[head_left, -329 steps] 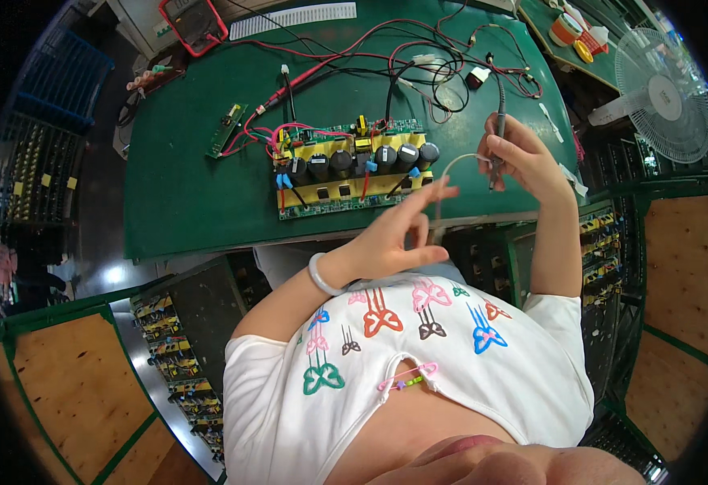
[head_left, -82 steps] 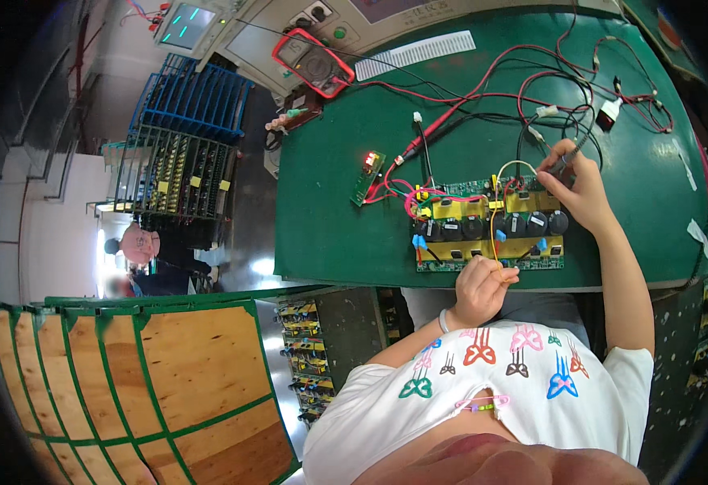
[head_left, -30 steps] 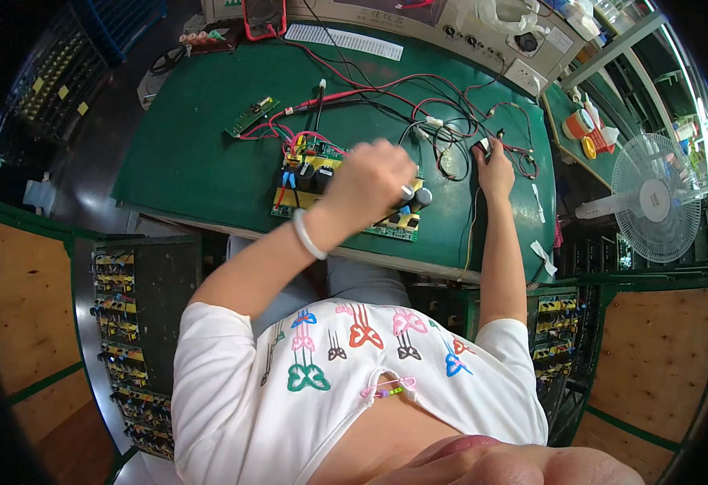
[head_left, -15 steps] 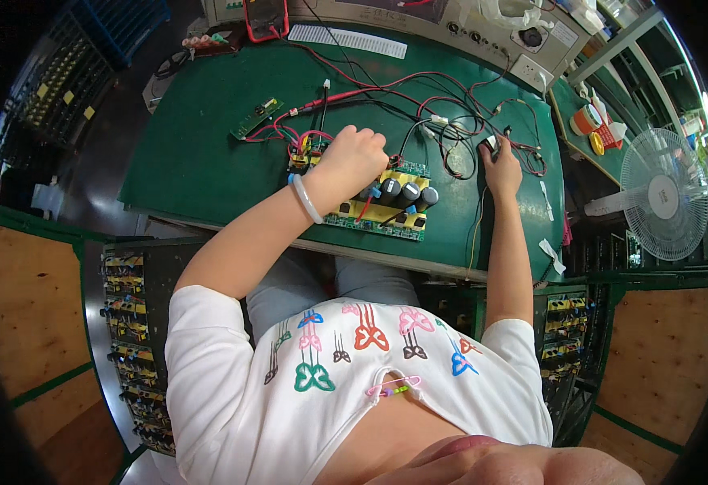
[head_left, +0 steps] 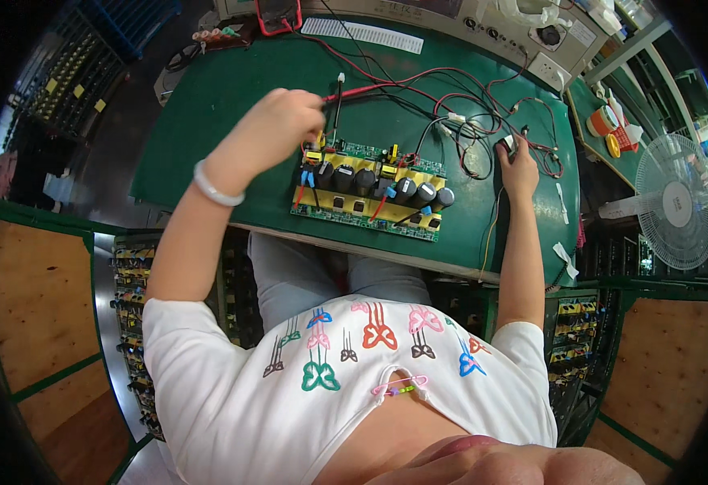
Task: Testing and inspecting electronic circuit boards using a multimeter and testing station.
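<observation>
While my left hand [head_left: 285, 121] bends over the far left corner of the circuit board [head_left: 372, 192], its fingers are curled together and a little blurred; I cannot tell whether they are clamped on anything. My right hand [head_left: 520, 168], well off to the board's right, has its thumb and fingers closed on a small black-and-white piece [head_left: 507, 144], and 1 thin yellowish wire [head_left: 495, 222] trails from there toward the near table edge.

The board lies flat on the green table [head_left: 217, 145] in front of me, component side up. Its long axis runs left to right, slightly aslant, so the right end sits nearer my body than the left. A row of black capacitors [head_left: 405, 189] follows that same line between yellow strips.

Several capacitors carry white labels, too small for me to read. Dark characters are printed along the front of the pale bench instrument [head_left: 443, 20] at the far edge, and a white sticker [head_left: 582, 32] is on its right part. The white fan [head_left: 677, 202] to my right has faint lettering at its hub.
</observation>
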A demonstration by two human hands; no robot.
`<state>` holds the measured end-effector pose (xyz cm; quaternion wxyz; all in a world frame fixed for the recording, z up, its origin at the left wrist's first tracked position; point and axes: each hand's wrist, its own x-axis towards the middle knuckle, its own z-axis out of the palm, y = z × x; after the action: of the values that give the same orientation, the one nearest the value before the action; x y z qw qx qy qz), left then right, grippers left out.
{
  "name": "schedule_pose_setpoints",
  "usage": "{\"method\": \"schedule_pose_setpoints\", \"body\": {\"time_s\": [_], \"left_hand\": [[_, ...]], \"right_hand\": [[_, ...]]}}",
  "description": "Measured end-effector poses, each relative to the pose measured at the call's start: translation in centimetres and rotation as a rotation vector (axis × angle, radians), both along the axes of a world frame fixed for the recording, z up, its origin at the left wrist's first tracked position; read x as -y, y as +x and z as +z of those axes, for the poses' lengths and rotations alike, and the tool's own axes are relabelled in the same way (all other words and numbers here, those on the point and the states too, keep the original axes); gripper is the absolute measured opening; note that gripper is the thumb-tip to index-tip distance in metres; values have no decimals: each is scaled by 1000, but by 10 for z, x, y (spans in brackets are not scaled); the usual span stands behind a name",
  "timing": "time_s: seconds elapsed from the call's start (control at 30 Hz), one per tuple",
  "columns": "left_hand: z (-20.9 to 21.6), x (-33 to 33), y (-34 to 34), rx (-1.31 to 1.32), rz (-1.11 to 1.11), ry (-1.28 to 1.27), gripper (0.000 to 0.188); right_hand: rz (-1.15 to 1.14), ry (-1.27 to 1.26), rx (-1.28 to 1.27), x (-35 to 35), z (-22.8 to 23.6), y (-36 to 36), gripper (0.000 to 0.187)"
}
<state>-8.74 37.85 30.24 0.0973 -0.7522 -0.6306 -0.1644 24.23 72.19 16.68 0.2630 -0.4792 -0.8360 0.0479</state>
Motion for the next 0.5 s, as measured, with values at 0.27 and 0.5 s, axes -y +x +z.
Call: {"method": "schedule_pose_setpoints", "body": {"time_s": [0.27, 0.5], "left_hand": [[-26, 54, -18, 17, 157, -26, 9], [-67, 41, -13, 56, 216, 166, 10]], "right_hand": [[-7, 16, 10, -3, -4, 2, 50], [-4, 46, 12, -2, -3, 2, 49]]}}
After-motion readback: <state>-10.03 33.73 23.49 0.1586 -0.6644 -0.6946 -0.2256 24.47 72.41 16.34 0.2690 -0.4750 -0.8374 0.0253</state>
